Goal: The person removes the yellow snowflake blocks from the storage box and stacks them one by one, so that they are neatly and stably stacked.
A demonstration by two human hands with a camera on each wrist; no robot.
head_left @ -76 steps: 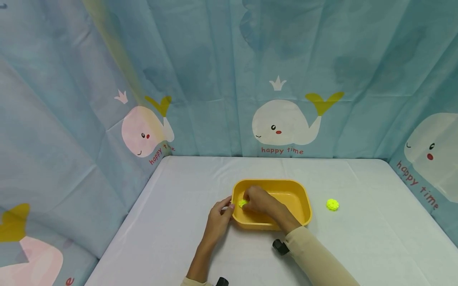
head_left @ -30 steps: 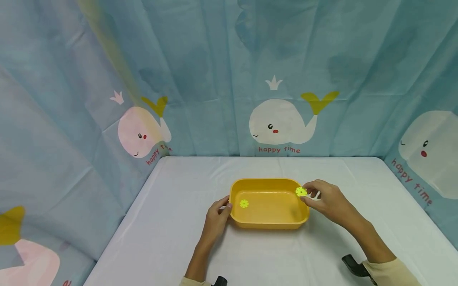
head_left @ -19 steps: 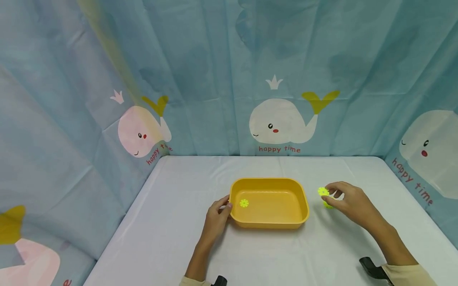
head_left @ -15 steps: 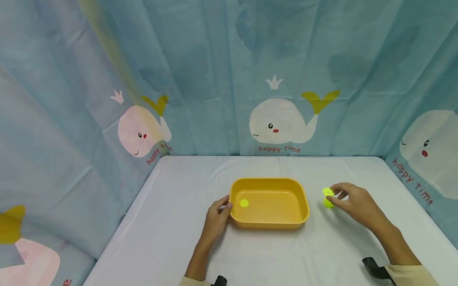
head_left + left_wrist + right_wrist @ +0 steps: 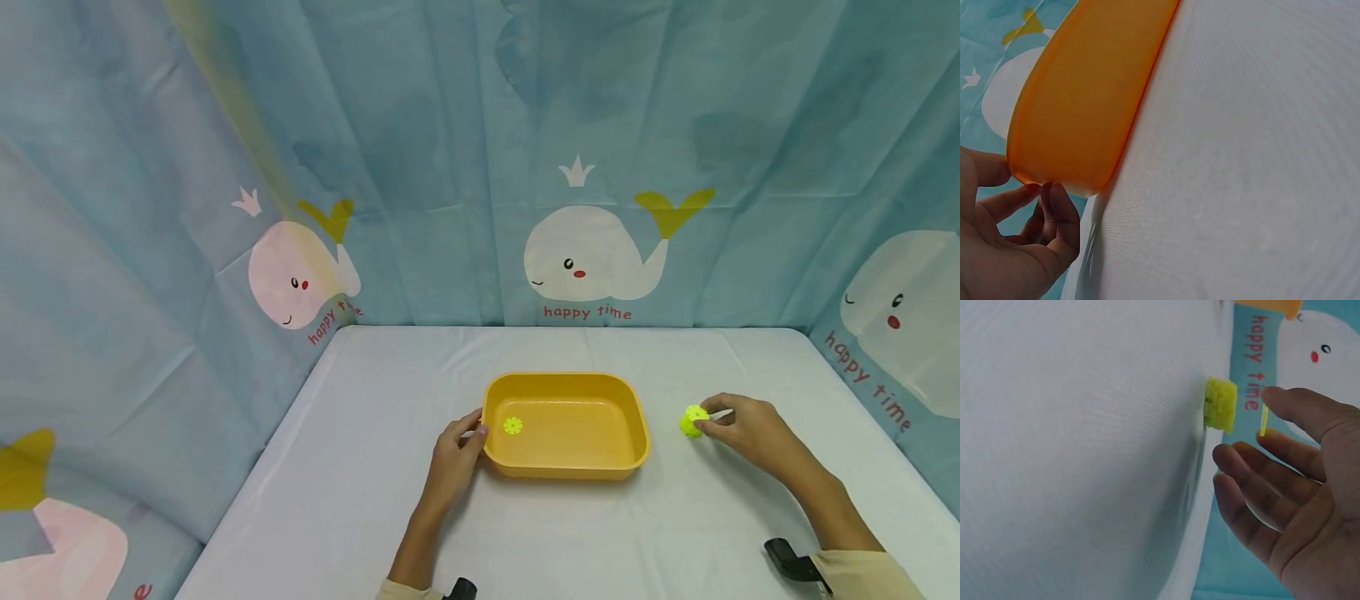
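My left hand (image 5: 452, 461) grips the left end of a yellow plastic tray (image 5: 570, 472), its thumb at the rim. In the left wrist view the tray wall (image 5: 1085, 94) shows as orange, with curled fingers against its end. One flower-shaped, neon-yellow plastic disc (image 5: 513, 426) lies inside the tray at the left. Right of the tray, my right hand (image 5: 757, 435) pinches a similar disc (image 5: 1264, 419) on edge between thumb and index finger. Just below it on the table sits a chunky neon-yellow cluster (image 5: 1220, 405), apparently made of joined discs; a small gap separates them in the right wrist view.
A white cloth covers the table (image 5: 360, 500). Blue curtains (image 5: 450, 167) with printed whales stand along the back and both sides. Black wrist cameras (image 5: 787, 560) sit near the beige sleeves.
My right hand has left the tray's inside with a disc, travelled right, and lowered it over the cluster. My left hand has stayed at the tray's left end.
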